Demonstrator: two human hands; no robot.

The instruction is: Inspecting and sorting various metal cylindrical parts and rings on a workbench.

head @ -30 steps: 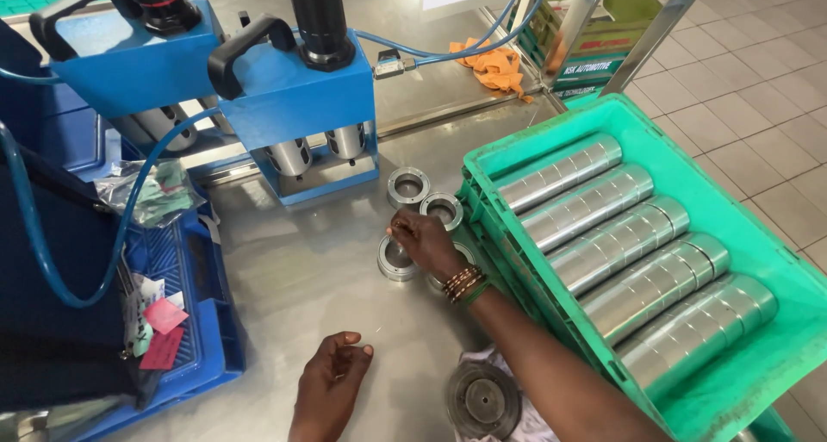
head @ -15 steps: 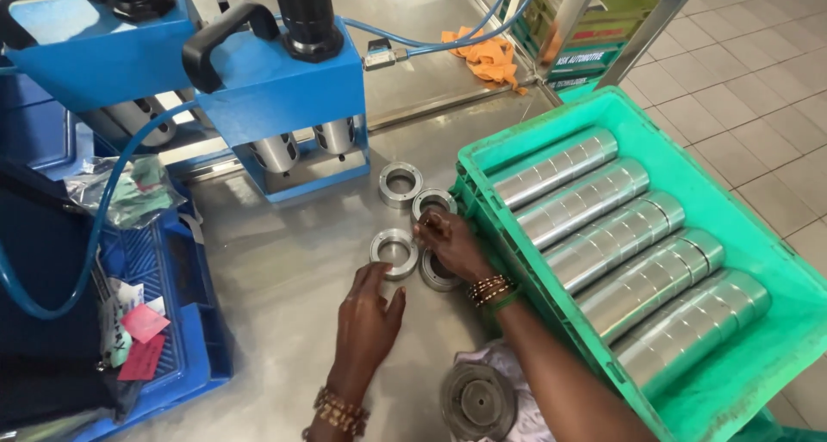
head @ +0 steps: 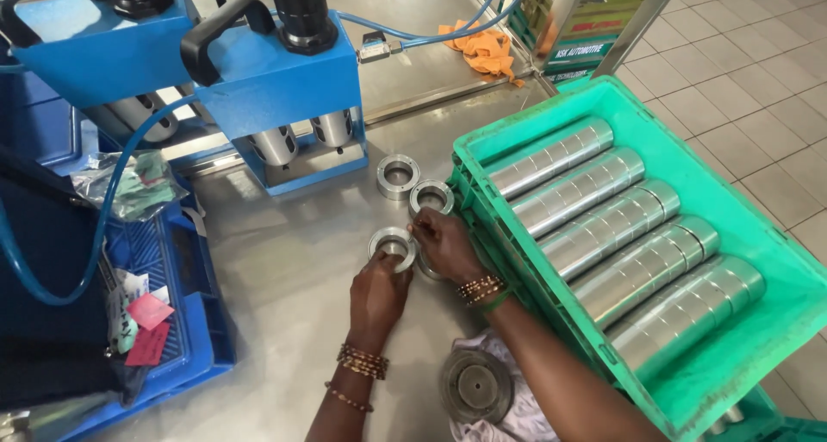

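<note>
- Steel-topped table fills the middle of the frame, with tiled floor at the upper right.
- Left hand lies low at centre, its fingertips curled onto the near metal ring; it seems to pinch the rim of that ring, which lies flat on the table.
- Right hand sits just beside it, fingers narrow and resting at the ring's right edge; a further ring seems to lie partly under the palm, though how it is held cannot be told.
- Handling advice, as a judgement: keep the ring flat, grip it by the outer rim with both thumbs clear of the bore, and slide rather than lift so it does not knock its neighbours.
- Two more rings lie just above: the second ring near the right fingers, the third ring further up.
- Green crate at the right holds five rows of stacked rings lying on their sides.
- Blue press stands at the upper left, with a blue hose looping down.
- Round metal disc rests on a white cloth at the bottom.
</note>
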